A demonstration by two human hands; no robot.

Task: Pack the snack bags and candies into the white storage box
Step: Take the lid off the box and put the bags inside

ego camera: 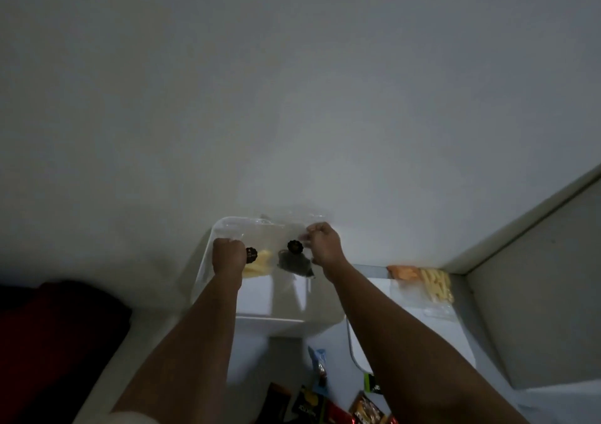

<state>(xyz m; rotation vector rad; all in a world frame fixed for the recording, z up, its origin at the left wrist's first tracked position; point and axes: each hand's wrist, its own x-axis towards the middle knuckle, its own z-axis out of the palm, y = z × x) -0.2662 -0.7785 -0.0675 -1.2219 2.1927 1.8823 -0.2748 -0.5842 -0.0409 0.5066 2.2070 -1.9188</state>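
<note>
Pretty dim shot, so bear with me. Far left there's a dark red cushion-looking thing (48,332) sitting low in the frame. Next over is the left hand (228,254), curled into a fist at the left side of the white storage box (224,225), pinching the edge of a clear bag (276,254) that's stretched out over the box. That bag has pale yellow snack pieces (258,265) toward the left and a darker clump (294,264) toward the middle, plus two round dark labels. The right hand (325,244) is fisted too, gripping the bag's other end near the box's right rim, so both hands are closed on that one bag and it's held up above the opening. Down at the bottom, between the forearms, a pile of small wrapped candies and snack packets (325,404) lies on the white surface. Off to the right, another clear bag of orange and yellow sticks (426,282) lies flat near the wall, well apart from the box.
</note>
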